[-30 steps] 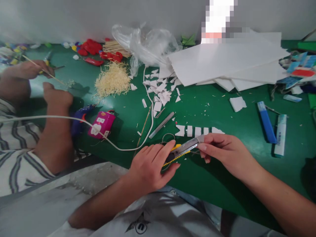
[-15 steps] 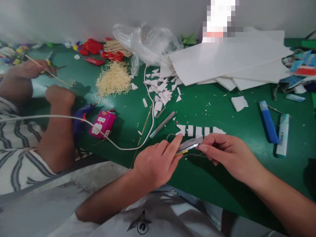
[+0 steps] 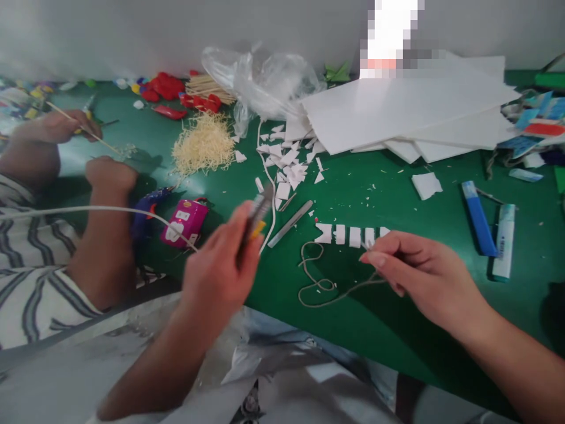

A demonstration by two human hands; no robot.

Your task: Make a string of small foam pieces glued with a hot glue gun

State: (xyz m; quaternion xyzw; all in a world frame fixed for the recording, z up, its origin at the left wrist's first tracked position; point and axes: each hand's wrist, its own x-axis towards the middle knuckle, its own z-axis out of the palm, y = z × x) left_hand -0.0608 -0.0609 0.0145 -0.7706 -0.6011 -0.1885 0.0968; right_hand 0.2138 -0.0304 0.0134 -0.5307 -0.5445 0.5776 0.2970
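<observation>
My left hand [image 3: 223, 259] is wrapped round a utility knife [image 3: 256, 222] with a yellow part, its blade end pointing up and away. Motion blurs the hand a little. My right hand [image 3: 415, 265] pinches a thin grey string [image 3: 326, 304], which lies in loops on the green table [image 3: 282, 327]. Just beyond the string, a row of cut white foam pieces [image 3: 354, 237] lies side by side; the right fingers partly cover the rightmost one. A grey metal strip [image 3: 290, 224] rests to the left of the row.
White foam sheets [image 3: 397, 112], foam scraps [image 3: 293, 171] and a plastic bag [image 3: 273, 82] lie at the back. Pale shreds [image 3: 203, 144], a pink box [image 3: 184, 224] and a white cable are at left, beside another person's hands [image 3: 66, 123]. Blue [image 3: 480, 221] and white markers lie right.
My left hand has moved left with the knife, away from my right hand, and the blade now points up. The looped string shows more fully. My right hand has shifted slightly right.
</observation>
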